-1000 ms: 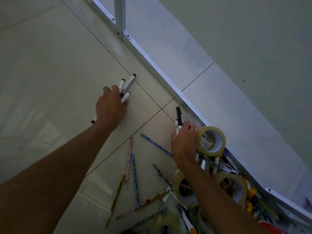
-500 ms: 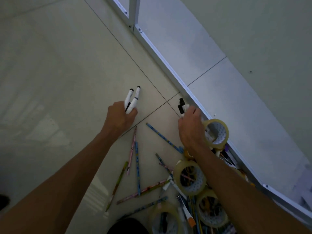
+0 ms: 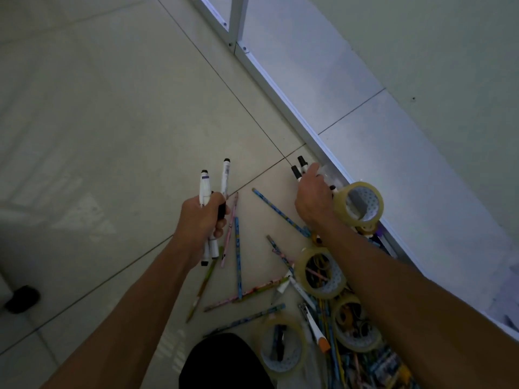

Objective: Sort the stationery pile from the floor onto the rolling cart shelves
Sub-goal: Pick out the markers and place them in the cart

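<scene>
My left hand [image 3: 202, 217] grips a bunch of white markers [image 3: 205, 186] with black caps, lifted off the floor tiles. Over at the right, my right hand [image 3: 313, 199] holds two black-capped markers [image 3: 298, 167] and a clear tape roll [image 3: 362, 202] beside the white frame. Below both hands lies the stationery pile: patterned pencils [image 3: 238, 256] fanned on the tile, more tape rolls [image 3: 323, 273], and a brush with an orange tip [image 3: 318, 331].
A white metal frame rail [image 3: 283, 102] runs diagonally along the floor, with an upright post [image 3: 237, 21] at the top. A dark object [image 3: 22, 299] sits at the left edge. A black shape [image 3: 224, 363] lies at the bottom centre.
My left hand gathered the markers off the tile and drew back toward me, lifting them. My right hand stayed at the rail with the tape roll and took hold of markers.
</scene>
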